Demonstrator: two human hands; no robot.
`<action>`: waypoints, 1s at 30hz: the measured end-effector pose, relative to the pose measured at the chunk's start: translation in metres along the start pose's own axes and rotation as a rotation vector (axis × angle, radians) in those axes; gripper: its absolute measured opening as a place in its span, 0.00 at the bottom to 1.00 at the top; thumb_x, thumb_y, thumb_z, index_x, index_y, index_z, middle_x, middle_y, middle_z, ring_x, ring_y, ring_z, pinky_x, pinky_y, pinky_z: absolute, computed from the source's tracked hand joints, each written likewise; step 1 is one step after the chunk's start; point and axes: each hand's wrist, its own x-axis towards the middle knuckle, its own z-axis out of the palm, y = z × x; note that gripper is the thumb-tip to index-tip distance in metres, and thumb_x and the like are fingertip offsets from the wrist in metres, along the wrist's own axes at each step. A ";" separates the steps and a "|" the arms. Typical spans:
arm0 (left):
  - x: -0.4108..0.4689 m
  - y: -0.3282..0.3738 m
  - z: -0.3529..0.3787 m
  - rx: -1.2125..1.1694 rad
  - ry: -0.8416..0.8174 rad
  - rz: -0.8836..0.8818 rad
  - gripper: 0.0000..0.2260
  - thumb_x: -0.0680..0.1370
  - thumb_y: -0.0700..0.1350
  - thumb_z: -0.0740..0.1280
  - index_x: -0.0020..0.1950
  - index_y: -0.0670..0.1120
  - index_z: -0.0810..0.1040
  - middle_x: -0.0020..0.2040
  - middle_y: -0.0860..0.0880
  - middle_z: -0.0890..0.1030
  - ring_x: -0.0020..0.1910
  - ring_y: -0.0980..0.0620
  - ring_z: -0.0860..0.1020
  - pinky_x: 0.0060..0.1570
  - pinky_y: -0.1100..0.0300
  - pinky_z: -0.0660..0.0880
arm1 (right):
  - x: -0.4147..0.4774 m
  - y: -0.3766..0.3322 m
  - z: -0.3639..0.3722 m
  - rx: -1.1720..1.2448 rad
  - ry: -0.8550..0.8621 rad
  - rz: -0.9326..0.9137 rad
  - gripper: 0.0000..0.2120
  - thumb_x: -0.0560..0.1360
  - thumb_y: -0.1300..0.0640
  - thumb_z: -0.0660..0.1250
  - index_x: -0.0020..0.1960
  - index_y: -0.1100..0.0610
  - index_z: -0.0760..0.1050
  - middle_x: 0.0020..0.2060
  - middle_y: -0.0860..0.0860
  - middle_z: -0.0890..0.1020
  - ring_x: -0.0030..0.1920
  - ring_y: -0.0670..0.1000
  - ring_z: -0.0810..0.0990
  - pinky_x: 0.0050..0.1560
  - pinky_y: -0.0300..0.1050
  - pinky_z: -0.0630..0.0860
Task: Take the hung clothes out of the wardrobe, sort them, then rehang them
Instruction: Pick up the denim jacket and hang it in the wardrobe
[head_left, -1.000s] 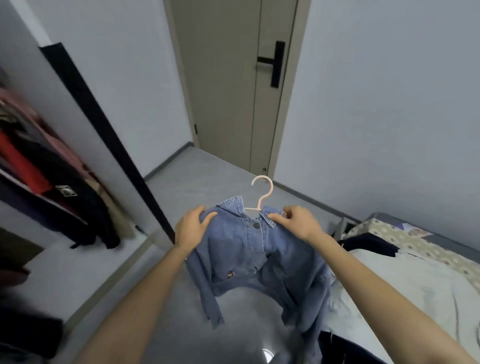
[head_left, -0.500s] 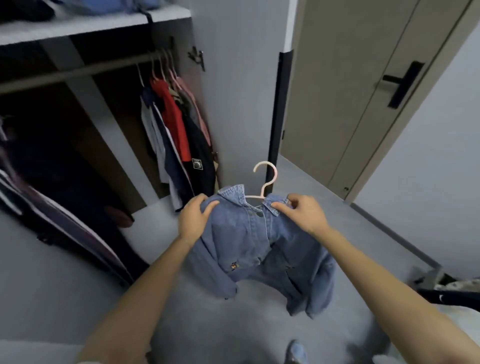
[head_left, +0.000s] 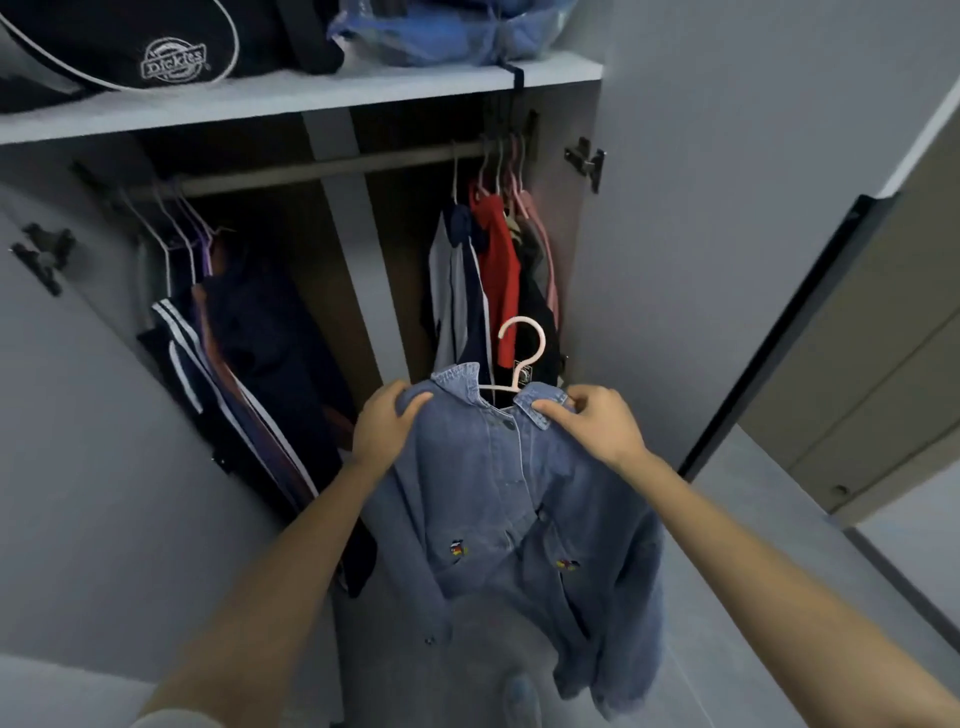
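Facing the open wardrobe (head_left: 343, 249) here. Holding up a blue denim shirt (head_left: 498, 493) on a pale pink hanger (head_left: 525, 358), out in front of the rail (head_left: 322, 169) and lower than it, not yet hooked on. Gripping one shoulder with the left hand (head_left: 387, 426), fingers curled over the cloth, thumb on the front. Pinching the collar side with the right hand (head_left: 597, 423), thumb and fingers closed on the denim. Showing the hook above the collar, between the two hands, touching nothing. Behind it, at the right end of the rail: a red top (head_left: 498, 270) among white, navy and pink pieces. Over at the left end: dark clothes (head_left: 260, 338), one with white stripes. Up on the shelf (head_left: 291, 101): a black bag (head_left: 104, 41) and a blue plastic bag (head_left: 452, 31). Off to the right, a beige door (head_left: 857, 389).
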 end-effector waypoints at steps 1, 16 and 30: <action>0.011 -0.006 -0.004 -0.003 0.003 -0.018 0.17 0.81 0.53 0.65 0.39 0.42 0.74 0.35 0.47 0.77 0.36 0.50 0.75 0.41 0.50 0.74 | 0.015 -0.004 0.004 0.019 -0.013 -0.011 0.29 0.72 0.38 0.71 0.30 0.54 0.57 0.24 0.48 0.63 0.27 0.47 0.61 0.31 0.45 0.60; 0.150 -0.063 -0.077 0.136 0.013 -0.097 0.15 0.83 0.50 0.62 0.44 0.39 0.74 0.39 0.44 0.76 0.38 0.50 0.75 0.40 0.55 0.70 | 0.193 -0.073 0.073 0.214 -0.106 -0.189 0.27 0.71 0.46 0.75 0.27 0.53 0.60 0.22 0.46 0.64 0.25 0.44 0.63 0.30 0.42 0.60; 0.272 -0.087 -0.094 0.280 0.072 0.082 0.20 0.82 0.57 0.59 0.69 0.48 0.71 0.63 0.47 0.77 0.60 0.47 0.76 0.58 0.48 0.74 | 0.303 -0.118 0.100 0.191 0.109 -0.050 0.27 0.70 0.45 0.75 0.27 0.53 0.60 0.22 0.45 0.65 0.24 0.45 0.63 0.30 0.44 0.61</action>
